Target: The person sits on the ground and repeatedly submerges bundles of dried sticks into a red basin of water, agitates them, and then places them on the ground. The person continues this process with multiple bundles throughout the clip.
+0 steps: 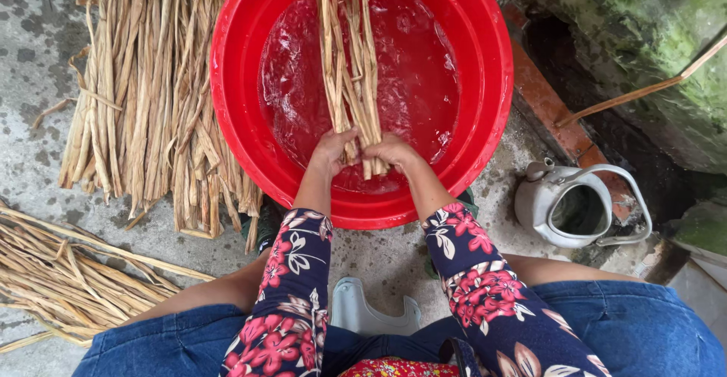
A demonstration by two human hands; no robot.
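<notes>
Concrete floor (30,157): red basin (485,119), water; pale tan fibre strips (350,51), wet. Left hand (332,150), right hand (390,150) side by side, grip pressed tight around strips' near ends.

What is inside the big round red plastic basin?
The red plastic basin holds water and a bundle of pale dried stalks, gripped by both hands. The bundle hides the basin bottom beneath it.

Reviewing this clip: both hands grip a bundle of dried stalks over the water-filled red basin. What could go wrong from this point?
1. The red basin is well filled; working the bundle of stalks held by the left hand and right hand could slosh water over the rim.
2. Overflow would probably wet the dry stalk pile touching the basin's side.
3. The brittle-looking stalks may snap or splinter in that tight grip.
</notes>
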